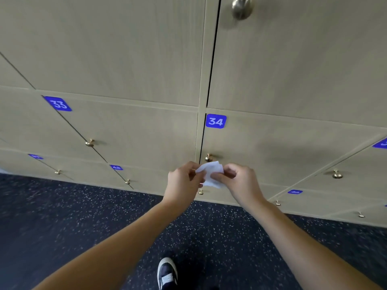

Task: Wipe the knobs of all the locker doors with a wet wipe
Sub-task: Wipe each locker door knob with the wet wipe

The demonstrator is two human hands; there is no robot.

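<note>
I have both hands out in front of me at the locker wall, the left hand [184, 181] and the right hand [236, 181] close together with the wet wipe [210, 174] pinched between them, fingers of each curled onto an edge of it. Held that way it looks to me as if I am spreading or refolding the wipe to get a fresh face before the next knob, not wiping yet. The wipe hangs just below the brass knob [208, 157] of the door marked 34 [216, 121], near it but not touching, so that is my likely next target. Other knobs wait around: one on door 33 [90, 142], a large silvery one [242, 7] above, one low down [201, 192] partly behind my left hand, and more off to the right [337, 174]. Nothing blocks the reach; my shoe [167, 273] stands on the dark speckled floor [83, 216].
</note>
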